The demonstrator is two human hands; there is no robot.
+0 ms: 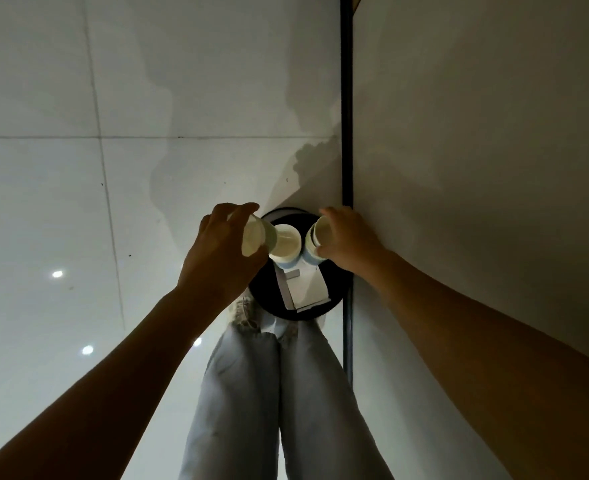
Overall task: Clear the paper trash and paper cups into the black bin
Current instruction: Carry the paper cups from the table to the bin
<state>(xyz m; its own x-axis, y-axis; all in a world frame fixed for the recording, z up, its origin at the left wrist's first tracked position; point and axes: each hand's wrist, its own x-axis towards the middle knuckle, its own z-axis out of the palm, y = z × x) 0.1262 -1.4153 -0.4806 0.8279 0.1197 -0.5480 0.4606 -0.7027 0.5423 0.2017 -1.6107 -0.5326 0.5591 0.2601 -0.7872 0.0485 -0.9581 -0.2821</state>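
The left hand [222, 251] grips a paper cup [256, 239]; the right hand [346, 240] grips another cup [315, 242]. Both are above the black bin [265, 296], beside a third cup [286, 245] and folded paper [305, 287].

Indoor corridor or office-like interior, suggested by glossy pale floor tiles [43, 202], plain wall [476, 133], black skirting strip [346, 98], ceiling lights reflected
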